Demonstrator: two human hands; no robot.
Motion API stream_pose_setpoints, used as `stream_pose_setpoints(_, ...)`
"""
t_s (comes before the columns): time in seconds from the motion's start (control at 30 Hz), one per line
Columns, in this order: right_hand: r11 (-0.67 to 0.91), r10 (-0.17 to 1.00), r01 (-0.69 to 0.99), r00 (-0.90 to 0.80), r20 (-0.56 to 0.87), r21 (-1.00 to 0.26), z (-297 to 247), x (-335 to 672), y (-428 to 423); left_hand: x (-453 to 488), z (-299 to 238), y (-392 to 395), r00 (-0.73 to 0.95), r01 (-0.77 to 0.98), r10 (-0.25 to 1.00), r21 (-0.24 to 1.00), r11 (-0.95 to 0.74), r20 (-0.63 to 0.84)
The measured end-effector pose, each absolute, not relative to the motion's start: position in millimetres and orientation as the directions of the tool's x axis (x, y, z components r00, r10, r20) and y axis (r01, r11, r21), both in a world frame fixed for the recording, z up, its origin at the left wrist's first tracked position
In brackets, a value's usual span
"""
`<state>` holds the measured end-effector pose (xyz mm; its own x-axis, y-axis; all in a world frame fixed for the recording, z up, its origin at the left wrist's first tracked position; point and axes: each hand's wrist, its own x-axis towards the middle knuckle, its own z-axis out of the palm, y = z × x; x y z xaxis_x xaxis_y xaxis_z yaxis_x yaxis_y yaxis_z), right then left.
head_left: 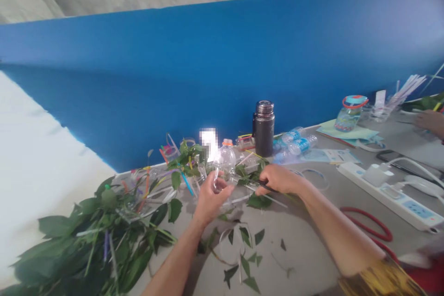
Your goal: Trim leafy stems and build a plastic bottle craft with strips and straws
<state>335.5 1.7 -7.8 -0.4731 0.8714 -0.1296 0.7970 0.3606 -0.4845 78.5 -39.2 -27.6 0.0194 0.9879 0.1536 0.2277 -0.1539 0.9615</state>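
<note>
Near the middle of the table, a clear plastic bottle (228, 159) with an orange ring at its neck stands upright above my left hand (212, 199). The fingers and thumb of that hand curl around its lower part, where a shiny curved plastic edge shows. To the right, my right hand (279, 179) is closed around a slim dark-handled tool (268, 186); its working end is lost among stems and leaves. Green leaves (259, 200) lie under the right hand. Cut leaf pieces (245, 266) and a thin clear ring (231, 246) are scattered in front of both hands.
A leafy pile (79, 226) covers the left side, with coloured straws (187, 182) behind. A dark thermos (264, 129) stands by the blue partition (208, 64). Rightward are small water bottles (302, 144), a power strip (391, 196), a red cord (371, 224) and another person's hand (430, 122).
</note>
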Motion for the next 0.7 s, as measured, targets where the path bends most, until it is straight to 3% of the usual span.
stream_pose_setpoints(0.3, 0.438, 0.841, 0.754, -0.536, -0.074, -0.490, -9, 329, 4, 70, -36, -36, 0.274, -0.089, 0.961, 0.994, 0.057, -0.031)
stream_pose_setpoints(0.53, 0.375, 0.864, 0.715, -0.500, -0.057, -0.589, -18, 330, -6, 75, -34, -39, 0.282, -0.110, 0.957, 0.989, 0.101, -0.067)
stream_pose_setpoints(0.7, 0.367, 0.840, 0.678, -0.536, -0.088, -0.637, -16, 331, -13, 76, -34, -41, 0.445, -0.040, 0.877, 0.975, 0.218, -0.178)
